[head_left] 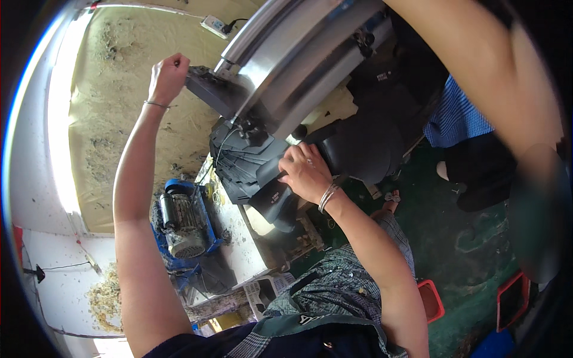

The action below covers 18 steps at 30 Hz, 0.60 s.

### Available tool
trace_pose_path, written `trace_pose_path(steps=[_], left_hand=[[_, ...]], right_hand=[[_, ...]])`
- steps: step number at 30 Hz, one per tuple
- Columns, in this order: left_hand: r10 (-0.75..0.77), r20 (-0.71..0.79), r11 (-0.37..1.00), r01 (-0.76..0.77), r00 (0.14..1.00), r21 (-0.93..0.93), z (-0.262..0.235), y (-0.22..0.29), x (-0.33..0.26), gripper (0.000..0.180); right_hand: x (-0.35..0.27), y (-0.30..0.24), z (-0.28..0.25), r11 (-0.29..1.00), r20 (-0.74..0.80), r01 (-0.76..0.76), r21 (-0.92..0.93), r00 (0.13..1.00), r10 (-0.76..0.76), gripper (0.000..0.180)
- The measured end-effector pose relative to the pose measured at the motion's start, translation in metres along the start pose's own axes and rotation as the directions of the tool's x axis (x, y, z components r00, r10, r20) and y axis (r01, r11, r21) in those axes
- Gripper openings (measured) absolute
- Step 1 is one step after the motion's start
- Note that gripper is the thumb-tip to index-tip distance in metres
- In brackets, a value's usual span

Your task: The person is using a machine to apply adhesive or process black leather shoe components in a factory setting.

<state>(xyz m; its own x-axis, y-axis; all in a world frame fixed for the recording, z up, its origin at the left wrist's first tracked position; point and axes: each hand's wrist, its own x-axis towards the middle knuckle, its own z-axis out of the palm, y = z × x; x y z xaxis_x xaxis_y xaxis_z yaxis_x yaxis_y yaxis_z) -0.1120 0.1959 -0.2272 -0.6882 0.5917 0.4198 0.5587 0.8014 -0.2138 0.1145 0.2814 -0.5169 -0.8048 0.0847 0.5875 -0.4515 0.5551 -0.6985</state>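
Observation:
My left hand (169,74) is raised at the upper left, closed in a fist beside the dark box-shaped part (216,92) of a large metal machine (298,65). What the fist grips, if anything, is hidden. Lower down, my right hand (307,173) bends its fingers over the edge of a curved black piece (273,200) of smooth sheet material with small white print. Left of it, under the machine's head, lie several overlapping black pieces (239,164). Another broad black piece (364,146) spreads to the right of my right hand.
An electric motor (184,224) in a blue frame stands on the white bench (242,250) at left. Another person's bare arm (477,48) crosses the upper right, near blue checked cloth (456,116). Red-rimmed containers (431,301) stand on the green floor (477,238).

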Motion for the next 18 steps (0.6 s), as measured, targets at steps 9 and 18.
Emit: trace_pose_path(steps=[9,18], left_hand=[[-0.068,-0.093,0.966,0.042,0.993,-0.256,-0.002,-0.015,-0.103,0.067],[0.283,0.899,-0.487,0.857,0.335,-0.167,0.036,0.075,-0.155,0.022]], right_hand=[[0.037,-0.024,-0.002,0.967,0.303,-0.090,-0.237,0.939,0.161,0.015],[0.058,-0.070,-0.091,0.979,0.689,-0.065,-0.194,0.701,0.183,0.019]])
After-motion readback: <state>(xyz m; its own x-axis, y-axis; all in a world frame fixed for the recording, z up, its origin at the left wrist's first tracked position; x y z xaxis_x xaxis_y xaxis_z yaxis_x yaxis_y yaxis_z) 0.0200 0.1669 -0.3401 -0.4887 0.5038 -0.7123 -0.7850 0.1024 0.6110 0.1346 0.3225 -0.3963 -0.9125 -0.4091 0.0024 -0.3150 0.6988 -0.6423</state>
